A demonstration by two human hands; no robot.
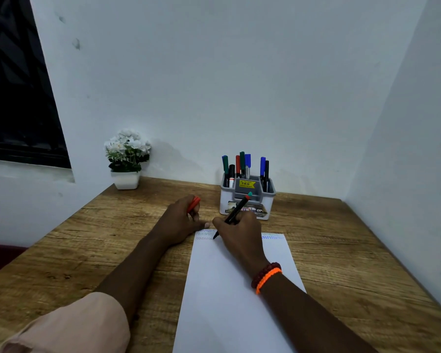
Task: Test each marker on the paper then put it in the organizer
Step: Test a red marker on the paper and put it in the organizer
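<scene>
A black-barrelled marker (pixel 236 212) with a red-and-teal end is pinched in the right hand (pixel 239 235), its tip on the paper (pixel 227 301); a red cap (pixel 194 203) is held in the left hand (pixel 181 222); seven markers are counted upright in the organizer (pixel 247 200) on the worktop (pixel 341 250).

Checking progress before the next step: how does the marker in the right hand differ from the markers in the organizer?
The held marker is uncapped, slanted, tip on the paper, gripped by the right hand. The organizer markers stand upright and capped in the organizer, touched by no hand. The left hand holds a red cap. Both kinds look like slim felt-tip markers.
</scene>
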